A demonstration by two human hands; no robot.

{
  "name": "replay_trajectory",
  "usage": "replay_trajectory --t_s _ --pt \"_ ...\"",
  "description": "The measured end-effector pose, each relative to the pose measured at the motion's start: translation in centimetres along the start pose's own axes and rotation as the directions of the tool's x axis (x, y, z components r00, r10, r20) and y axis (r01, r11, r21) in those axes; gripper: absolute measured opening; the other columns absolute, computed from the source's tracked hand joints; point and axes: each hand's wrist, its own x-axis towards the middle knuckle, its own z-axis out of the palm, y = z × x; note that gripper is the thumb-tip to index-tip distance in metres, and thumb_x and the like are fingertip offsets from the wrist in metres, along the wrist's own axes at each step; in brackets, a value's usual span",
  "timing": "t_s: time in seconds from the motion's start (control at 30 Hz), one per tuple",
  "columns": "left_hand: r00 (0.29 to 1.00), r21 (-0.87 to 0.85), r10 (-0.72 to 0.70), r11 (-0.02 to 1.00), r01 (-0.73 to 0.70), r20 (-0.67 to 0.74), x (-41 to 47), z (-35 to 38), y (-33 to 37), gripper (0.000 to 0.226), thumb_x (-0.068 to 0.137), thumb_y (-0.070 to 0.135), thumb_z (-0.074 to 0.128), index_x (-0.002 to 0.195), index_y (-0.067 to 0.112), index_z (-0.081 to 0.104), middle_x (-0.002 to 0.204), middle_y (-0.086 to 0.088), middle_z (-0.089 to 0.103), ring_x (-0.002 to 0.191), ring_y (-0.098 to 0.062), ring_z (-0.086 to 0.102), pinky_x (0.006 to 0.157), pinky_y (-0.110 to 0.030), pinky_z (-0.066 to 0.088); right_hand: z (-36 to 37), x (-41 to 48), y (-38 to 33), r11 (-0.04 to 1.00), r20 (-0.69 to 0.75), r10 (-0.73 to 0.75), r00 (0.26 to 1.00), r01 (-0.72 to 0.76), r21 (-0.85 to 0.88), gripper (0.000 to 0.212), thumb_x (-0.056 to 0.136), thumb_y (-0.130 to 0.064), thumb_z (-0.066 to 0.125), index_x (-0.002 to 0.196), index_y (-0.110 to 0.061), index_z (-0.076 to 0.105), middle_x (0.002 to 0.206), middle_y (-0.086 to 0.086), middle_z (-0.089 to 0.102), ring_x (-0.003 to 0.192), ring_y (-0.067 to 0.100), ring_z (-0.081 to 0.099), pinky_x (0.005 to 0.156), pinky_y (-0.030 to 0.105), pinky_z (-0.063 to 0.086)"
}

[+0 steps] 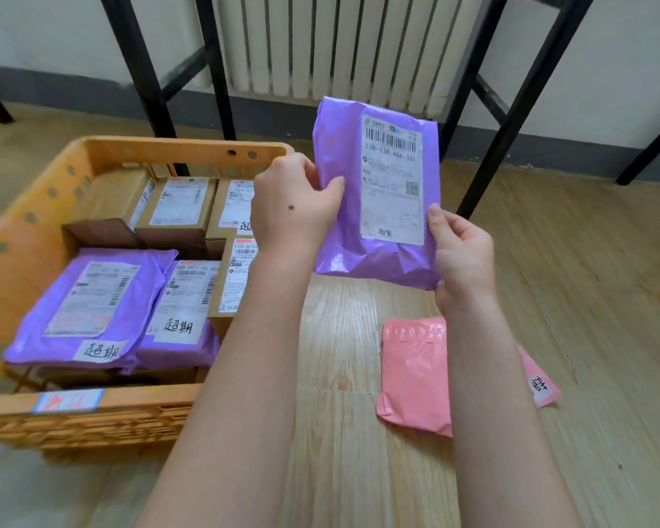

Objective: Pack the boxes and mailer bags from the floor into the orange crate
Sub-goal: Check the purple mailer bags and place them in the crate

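the left hand [294, 200] pinches the left edge of a purple mailer bag [359, 257] between thumb and fingers; the right hand [462, 253] grips its lower right corner with thumb and curled fingers. the bag is held upright above the wooden floor [340, 337], just right of the orange crate [27, 230]. its white label [393, 184] reads "138-138-a06-331" under a barcode, with "淘宝" at the bottom. in the crate lie cardboard boxes [176, 207] and two purple bags [77, 299], each with a handwritten "超期" slip. a pink mailer bag [412, 379] lies on the floor.
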Motion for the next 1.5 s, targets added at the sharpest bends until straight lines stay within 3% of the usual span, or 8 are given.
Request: replay_trajectory --t_s 0.33,0.47,0.63,0.93,1.07,1.23,1.4,1.5 --pt "0.987 0.381 -0.069 0.925 0.008 0.145 8.4 -8.9 -5.1 0.015 0.087 0.028 0.063 0.079 0.017 0.056 0.102 -0.012 0.064 0.102 -0.034 0.058 0.075 -0.033 0.041 11.1 -1.6 -1.0 0.983 0.201 -0.054 0.978 0.087 -0.16 0.036 0.092 -0.025 0.06 0.122 -0.009 0.052 0.111 0.007 0.065 0.099 0.023 0.066 0.079 0.038 0.057" --pt "0.963 0.511 -0.166 0.859 0.035 0.213 11.0 -13.8 -8.9 0.017 0.085 0.03 0.069 0.085 0.014 0.065 0.101 -0.013 0.065 0.089 -0.028 0.056 0.075 -0.031 0.042 15.7 -3.0 0.1 0.931 0.322 -0.006 0.947 0.123 -0.344 0.043 0.089 -0.031 0.06 0.125 -0.014 0.045 0.111 0.004 0.064 0.101 0.021 0.065 0.089 0.048 0.053" --pt "0.933 0.652 -0.322 0.744 0.144 0.162 11.2 -18.1 -14.8 0.03 0.078 0.028 0.077 0.1 0.008 0.071 0.107 -0.015 0.068 0.101 -0.031 0.062 0.082 -0.034 0.048 21.2 -5.5 1.5 0.832 0.483 0.085 0.871 0.205 -0.516 0.044 0.088 -0.029 0.061 0.125 -0.013 0.044 0.119 0.003 0.059 0.11 0.024 0.058 0.088 0.037 0.049" --pt "0.931 0.712 -0.363 0.645 0.277 -0.033 7.7 -18.7 -22.4 0.02 0.086 0.011 0.062 0.104 0.012 0.069 0.109 -0.016 0.066 0.101 -0.038 0.063 0.075 -0.036 0.046 25.7 -8.5 5.4 0.644 0.565 0.208 0.798 0.323 -0.693 0.047 0.087 -0.029 0.065 0.12 -0.006 0.042 0.106 0.007 0.057 0.087 0.023 0.055 0.061 0.03 0.038" --pt "0.947 0.76 -0.317 0.604 0.24 -0.047 6.3 -18.0 -23.6 0.022 0.087 0.004 0.054 0.103 0.01 0.067 0.109 -0.018 0.064 0.103 -0.04 0.061 0.071 -0.035 0.041 26.9 -9.3 7.2 0.676 0.566 0.253 0.784 0.275 -0.684 0.052 0.085 -0.025 0.067 0.124 -0.005 0.038 0.124 0.011 0.058 0.114 0.03 0.056 0.083 0.037 0.046" --pt "0.935 0.794 -0.351 0.553 0.252 -0.052 5.1 -17.1 -24.0 0.018 0.086 0.002 0.053 0.095 0.013 0.065 0.108 -0.014 0.065 0.104 -0.034 0.062 0.071 -0.03 0.038 27.5 -10.3 9.1 0.688 0.611 0.268 0.745 0.297 -0.662 0.053 0.089 -0.017 0.063 0.131 -0.013 0.031 0.13 0.011 0.053 0.109 0.03 0.054 0.075 0.03 0.036" --pt "0.919 0.741 -0.389 0.597 0.309 -0.069 4.0 -16.5 -24.2 0.026 0.086 0.01 0.055 0.112 0.013 0.054 0.115 -0.014 0.061 0.109 -0.035 0.06 0.076 -0.034 0.041 27.5 -10.4 10.7 0.682 0.632 0.239 0.737 0.336 -0.65 0.05 0.09 -0.02 0.061 0.13 -0.019 0.031 0.089 0.005 0.055 0.078 0.022 0.052 0.066 0.032 0.041" --pt "0.938 0.695 -0.346 0.681 0.23 0.029 3.1 -15.4 -25.0 0.041 0.085 0.014 0.055 0.124 0.017 0.044 0.122 -0.012 0.051 0.111 -0.035 0.055 0.081 -0.036 0.04 27.5 -10.2 11.4 0.446 0.642 0.192 0.742 0.517 -0.731 0.062 0.087 -0.042 0.062 0.136 -0.021 0.031 0.112 0.012 0.054 0.113 0.035 0.046 0.09 0.041 0.043"
